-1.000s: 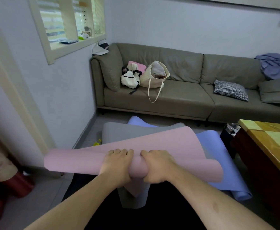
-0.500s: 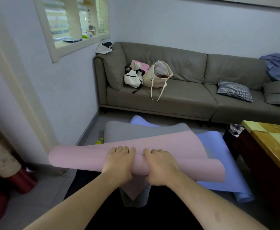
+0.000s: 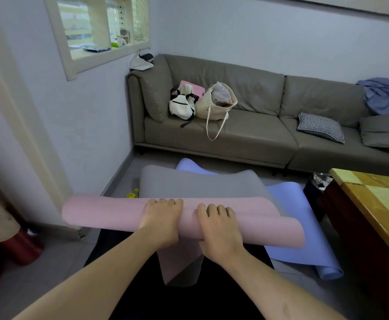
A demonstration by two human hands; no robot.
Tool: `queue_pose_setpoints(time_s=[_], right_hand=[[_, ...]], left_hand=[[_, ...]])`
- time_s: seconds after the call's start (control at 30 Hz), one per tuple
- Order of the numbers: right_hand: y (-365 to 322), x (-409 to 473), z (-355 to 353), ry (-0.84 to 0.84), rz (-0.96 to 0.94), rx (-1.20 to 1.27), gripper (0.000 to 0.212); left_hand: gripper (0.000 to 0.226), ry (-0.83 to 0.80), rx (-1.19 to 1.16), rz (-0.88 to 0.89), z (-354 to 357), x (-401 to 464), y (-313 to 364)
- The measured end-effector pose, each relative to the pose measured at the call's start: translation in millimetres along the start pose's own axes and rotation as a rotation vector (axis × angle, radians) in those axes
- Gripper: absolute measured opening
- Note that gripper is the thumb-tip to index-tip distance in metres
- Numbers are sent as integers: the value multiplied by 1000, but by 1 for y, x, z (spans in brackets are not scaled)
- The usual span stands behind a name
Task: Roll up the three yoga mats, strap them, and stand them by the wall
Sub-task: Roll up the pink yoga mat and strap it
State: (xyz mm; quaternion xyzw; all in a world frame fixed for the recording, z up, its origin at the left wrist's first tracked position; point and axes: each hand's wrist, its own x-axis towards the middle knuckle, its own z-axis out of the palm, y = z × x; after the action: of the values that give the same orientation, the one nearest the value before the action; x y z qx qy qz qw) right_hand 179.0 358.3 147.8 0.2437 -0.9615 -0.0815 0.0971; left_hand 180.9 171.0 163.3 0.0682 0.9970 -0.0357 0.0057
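Gripping pink mat [image 3: 110, 213], left hand [image 3: 163, 218], right hand [image 3: 219, 227] side by side

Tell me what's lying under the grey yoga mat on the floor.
A blue yoga mat shows beneath the grey yoga mat, sticking out behind and right. Anything else underneath is covered.

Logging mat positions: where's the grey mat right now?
In the head view the grey mat lies spread on the floor at centre, just beyond the pink mat both hands are rolling, overlapping the blue mat to its right, in front of the sofa.
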Motion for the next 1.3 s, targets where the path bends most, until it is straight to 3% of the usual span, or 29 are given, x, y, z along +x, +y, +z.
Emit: queue_pose_setpoints(time_s=[0.27, 0.43, 0.6, 0.77, 0.97, 1.3], right_hand=[[15, 24, -26, -150, -73, 84, 57], [20, 32, -36, -233, -75, 150, 52], [17, 23, -34, -181, -63, 158, 56], [14, -4, -17, -66, -117, 46, 82], [21, 12, -32, -185, -137, 128, 53], [24, 35, -49, -335, -122, 154, 52]], left_hand=[[54, 95, 50, -9, 16, -8, 3], [51, 24, 30, -5, 0, -1, -1], [59, -52, -8, 15, -19, 1, -3], [65, -118, -41, 24, -25, 0, -3], [68, -149, -26, -2, -26, -4, 2], [65, -10, 46, -26, -9, -10, 8]])
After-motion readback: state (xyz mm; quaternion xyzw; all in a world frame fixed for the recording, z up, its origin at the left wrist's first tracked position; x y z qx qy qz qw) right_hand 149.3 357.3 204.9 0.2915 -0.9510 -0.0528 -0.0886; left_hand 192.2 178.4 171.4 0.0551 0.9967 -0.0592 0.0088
